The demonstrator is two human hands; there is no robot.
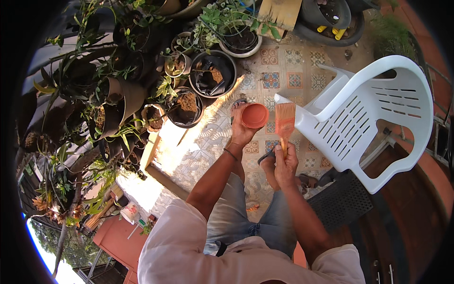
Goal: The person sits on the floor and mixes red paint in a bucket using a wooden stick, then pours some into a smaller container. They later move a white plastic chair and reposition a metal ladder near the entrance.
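A small terracotta pot is in my left hand, its open mouth facing up toward me. The fingers are wrapped round its left and near side. Just to the right, my right hand is closed round the wooden handle of a wide paintbrush. The brush stands bristles away from me, with reddish colour on its lower part. Pot and brush are apart, with a narrow gap between them. The brush head is close to the front edge of a white plastic chair.
Potted plants crowd the left and far side. Patterned tiles cover the floor. A wooden board and a dark planter stand at the far end. A black perforated mat lies by the chair, and a reddish table is at lower left.
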